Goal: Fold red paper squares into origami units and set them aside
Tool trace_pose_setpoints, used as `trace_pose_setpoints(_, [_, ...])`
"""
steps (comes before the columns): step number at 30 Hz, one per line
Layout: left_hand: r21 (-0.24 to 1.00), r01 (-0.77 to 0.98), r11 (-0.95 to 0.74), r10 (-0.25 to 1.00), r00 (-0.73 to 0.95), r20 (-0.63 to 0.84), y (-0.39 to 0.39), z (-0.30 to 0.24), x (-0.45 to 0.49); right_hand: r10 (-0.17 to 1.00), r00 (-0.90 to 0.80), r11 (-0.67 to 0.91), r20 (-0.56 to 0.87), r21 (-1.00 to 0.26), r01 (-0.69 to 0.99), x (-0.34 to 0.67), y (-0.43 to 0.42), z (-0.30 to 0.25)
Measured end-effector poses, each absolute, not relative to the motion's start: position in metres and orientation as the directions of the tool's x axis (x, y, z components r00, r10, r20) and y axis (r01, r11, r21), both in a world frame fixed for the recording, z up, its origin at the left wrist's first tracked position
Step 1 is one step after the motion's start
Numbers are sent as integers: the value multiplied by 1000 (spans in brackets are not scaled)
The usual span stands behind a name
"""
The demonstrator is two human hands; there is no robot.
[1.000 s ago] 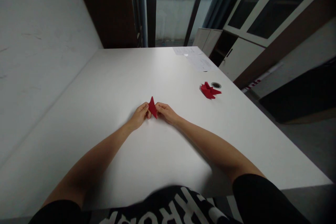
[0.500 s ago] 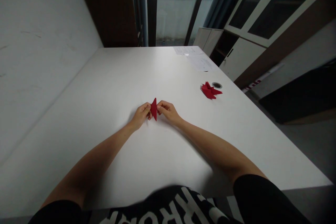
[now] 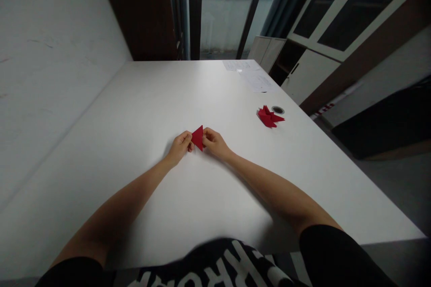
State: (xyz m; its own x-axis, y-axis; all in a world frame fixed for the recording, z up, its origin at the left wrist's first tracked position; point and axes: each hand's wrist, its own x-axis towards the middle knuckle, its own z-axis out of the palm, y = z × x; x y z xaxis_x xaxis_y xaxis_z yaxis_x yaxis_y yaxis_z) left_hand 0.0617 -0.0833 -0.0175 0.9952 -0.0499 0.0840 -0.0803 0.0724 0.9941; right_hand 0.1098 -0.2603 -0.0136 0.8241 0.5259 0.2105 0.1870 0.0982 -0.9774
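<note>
A small folded red paper triangle point(image 3: 198, 137) is held just above the white table point(image 3: 188, 215), its point to the left and its long edge to the right. My left hand point(image 3: 181, 146) is closed, pinching the left corner between thumb and fingers. On the other side, my right hand point(image 3: 215, 142) is closed at the long edge, with thumb and forefinger pressed against the paper. The right fingertips are partly hidden behind that edge.
Several folded red paper pieces point(image 3: 269, 117) lie in a heap on the right, beside a round cable hole point(image 3: 278, 110). Printed sheets point(image 3: 257, 80) rest at the table's far right corner. A wall point(image 3: 50, 76) borders the left side.
The red paper triangle has turned so that more of its flat face shows, and its long edge has shifted slightly right. Both hands have stayed almost in place.
</note>
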Motion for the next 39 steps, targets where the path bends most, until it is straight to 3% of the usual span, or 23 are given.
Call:
trace_pose_setpoints(9, [921,-215,-325,16,972,233,-94,-10,47,443,859,-282,258,-869,407,100,-263,-5])
trace_pose_setpoints(13, [867,-229,-442,17,965,263,-97,-4,42,438,856,-335,276,-833,440,98,-264,-3])
trace_pose_setpoints(17, [923,-210,-321,40,971,235,-96,-1,44,478,829,-178,290,-892,415,102,-263,-6])
trace_pose_setpoints(22, [978,-204,44,21,979,203,-95,-4,52,533,809,178,247,-968,178,113,-260,-11])
trace_pose_setpoints(27, [967,-134,219,6,991,136,-90,-5,57,597,780,291,187,-957,6,121,-263,-17])
trace_pose_setpoints(31, [965,-105,239,-27,993,115,-84,-8,58,587,775,263,233,-961,90,122,-270,-15])
trace_pose_setpoints(39, [990,-140,1,76,987,140,-83,-19,65,501,780,-99,374,-871,481,112,-269,-9])
